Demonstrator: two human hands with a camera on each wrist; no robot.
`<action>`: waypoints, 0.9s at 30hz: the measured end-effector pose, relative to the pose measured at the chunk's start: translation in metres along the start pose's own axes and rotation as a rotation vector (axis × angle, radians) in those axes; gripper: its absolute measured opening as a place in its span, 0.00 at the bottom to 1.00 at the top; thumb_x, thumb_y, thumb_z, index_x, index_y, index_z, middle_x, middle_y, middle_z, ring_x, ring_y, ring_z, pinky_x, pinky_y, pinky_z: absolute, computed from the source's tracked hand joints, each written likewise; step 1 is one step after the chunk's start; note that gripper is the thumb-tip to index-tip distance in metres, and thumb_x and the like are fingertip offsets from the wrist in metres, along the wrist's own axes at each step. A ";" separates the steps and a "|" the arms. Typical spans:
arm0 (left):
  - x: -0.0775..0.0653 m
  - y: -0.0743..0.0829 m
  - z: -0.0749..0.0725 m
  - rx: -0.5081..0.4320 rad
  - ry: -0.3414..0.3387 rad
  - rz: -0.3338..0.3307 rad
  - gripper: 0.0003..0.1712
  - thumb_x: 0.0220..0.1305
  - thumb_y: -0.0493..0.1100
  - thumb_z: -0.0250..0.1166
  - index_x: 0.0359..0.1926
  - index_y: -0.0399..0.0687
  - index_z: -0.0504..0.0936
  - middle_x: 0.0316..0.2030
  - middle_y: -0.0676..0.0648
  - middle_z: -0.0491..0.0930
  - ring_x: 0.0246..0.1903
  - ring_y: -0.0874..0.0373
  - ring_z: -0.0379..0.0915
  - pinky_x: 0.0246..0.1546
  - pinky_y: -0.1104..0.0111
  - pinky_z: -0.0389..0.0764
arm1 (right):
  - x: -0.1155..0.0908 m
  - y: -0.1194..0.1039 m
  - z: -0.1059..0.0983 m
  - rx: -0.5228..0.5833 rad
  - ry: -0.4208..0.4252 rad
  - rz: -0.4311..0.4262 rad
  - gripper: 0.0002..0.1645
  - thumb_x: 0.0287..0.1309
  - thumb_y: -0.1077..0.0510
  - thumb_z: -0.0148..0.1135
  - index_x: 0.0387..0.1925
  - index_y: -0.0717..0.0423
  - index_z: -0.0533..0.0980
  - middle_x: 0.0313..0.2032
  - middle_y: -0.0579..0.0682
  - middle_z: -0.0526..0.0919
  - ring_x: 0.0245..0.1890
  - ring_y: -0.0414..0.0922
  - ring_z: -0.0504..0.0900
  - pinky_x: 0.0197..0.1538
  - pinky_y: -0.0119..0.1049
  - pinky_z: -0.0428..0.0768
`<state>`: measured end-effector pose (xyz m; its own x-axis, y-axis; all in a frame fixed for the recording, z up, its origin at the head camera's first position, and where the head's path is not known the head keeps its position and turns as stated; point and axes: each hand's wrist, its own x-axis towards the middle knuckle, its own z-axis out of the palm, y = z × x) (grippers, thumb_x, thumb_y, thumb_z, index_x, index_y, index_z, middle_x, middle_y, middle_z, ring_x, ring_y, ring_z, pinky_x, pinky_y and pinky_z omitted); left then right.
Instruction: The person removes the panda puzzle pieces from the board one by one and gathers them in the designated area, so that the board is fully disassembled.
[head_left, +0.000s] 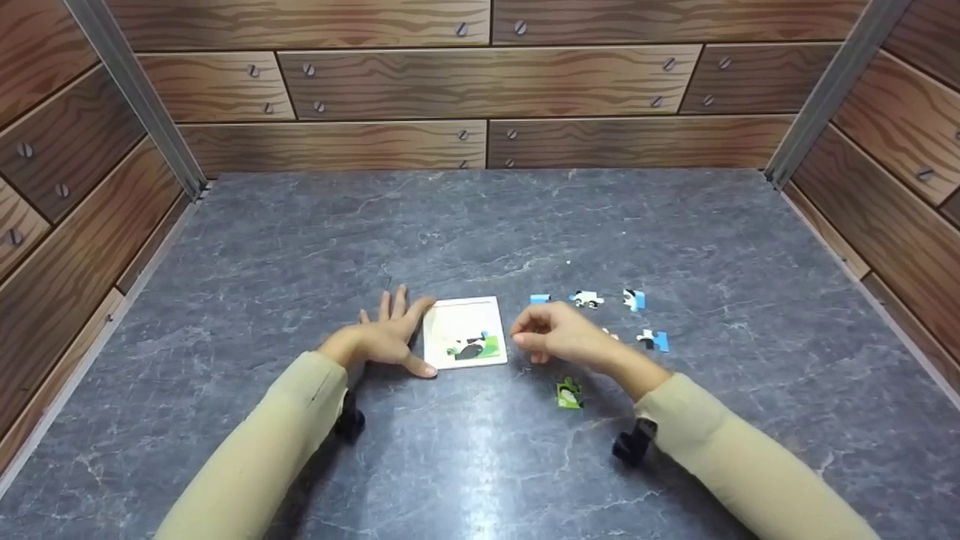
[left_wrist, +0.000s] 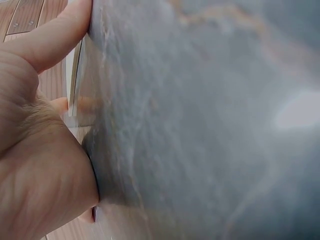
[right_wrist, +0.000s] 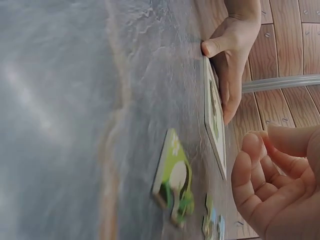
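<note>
A square white puzzle tray (head_left: 459, 319) lies on the table, with joined pieces showing green, white and black (head_left: 472, 347) in its lower right part. My left hand (head_left: 386, 337) rests at the tray's left side, fingers spread, thumb by the near corner and index finger by the far corner. Just right of the tray, my right hand (head_left: 559, 336) hovers with loosely curled fingers and nothing visible between thumb and fingertips (right_wrist: 251, 145). Below it lies a green puzzle piece (head_left: 569, 394); beyond it, a blue piece (head_left: 540, 299) is partly hidden.
More loose pieces lie to the right: a white and black one (head_left: 586, 299), a blue and white one (head_left: 634, 300) and another blue one (head_left: 654, 340). One more is mostly covered by my right hand. Wood-patterned walls (head_left: 480, 82) border the grey marbled table (head_left: 375, 225).
</note>
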<state>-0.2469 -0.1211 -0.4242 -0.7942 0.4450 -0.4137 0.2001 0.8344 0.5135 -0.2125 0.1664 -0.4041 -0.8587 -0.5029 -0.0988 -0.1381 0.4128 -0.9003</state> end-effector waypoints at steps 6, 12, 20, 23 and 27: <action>0.002 0.000 -0.003 0.010 -0.003 0.008 0.68 0.38 0.65 0.72 0.73 0.64 0.38 0.67 0.36 0.15 0.64 0.39 0.07 0.54 0.35 0.21 | 0.016 -0.007 0.008 0.032 0.012 0.027 0.11 0.57 0.66 0.59 0.41 0.71 0.74 0.28 0.53 0.77 0.23 0.43 0.75 0.28 0.33 0.76; 0.002 0.000 -0.002 0.011 -0.001 0.011 0.67 0.39 0.64 0.72 0.73 0.64 0.38 0.68 0.35 0.15 0.64 0.39 0.07 0.54 0.35 0.21 | 0.026 -0.013 0.017 0.019 0.010 0.041 0.09 0.57 0.67 0.59 0.39 0.69 0.74 0.28 0.53 0.77 0.21 0.43 0.75 0.27 0.35 0.76; 0.003 0.000 -0.002 0.018 -0.002 -0.004 0.67 0.39 0.65 0.72 0.73 0.64 0.38 0.68 0.35 0.17 0.64 0.38 0.07 0.55 0.35 0.22 | 0.038 -0.013 0.028 0.053 0.003 0.045 0.11 0.57 0.67 0.59 0.41 0.68 0.70 0.26 0.51 0.76 0.18 0.42 0.75 0.24 0.34 0.77; 0.002 0.000 -0.001 0.027 -0.002 0.001 0.67 0.39 0.65 0.72 0.73 0.63 0.38 0.68 0.34 0.17 0.64 0.38 0.08 0.54 0.34 0.22 | 0.042 -0.013 0.031 0.067 -0.003 0.053 0.10 0.57 0.67 0.59 0.40 0.67 0.70 0.25 0.51 0.75 0.19 0.42 0.75 0.23 0.33 0.76; 0.002 -0.001 0.000 0.025 0.002 0.005 0.67 0.39 0.65 0.72 0.73 0.63 0.38 0.68 0.34 0.17 0.64 0.38 0.08 0.54 0.34 0.22 | 0.046 -0.012 0.034 0.054 -0.011 0.047 0.08 0.57 0.68 0.59 0.38 0.67 0.71 0.24 0.52 0.75 0.20 0.42 0.75 0.23 0.31 0.75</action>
<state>-0.2485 -0.1206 -0.4253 -0.7944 0.4486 -0.4095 0.2186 0.8402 0.4963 -0.2330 0.1124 -0.4124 -0.8581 -0.4923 -0.1458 -0.0705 0.3944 -0.9162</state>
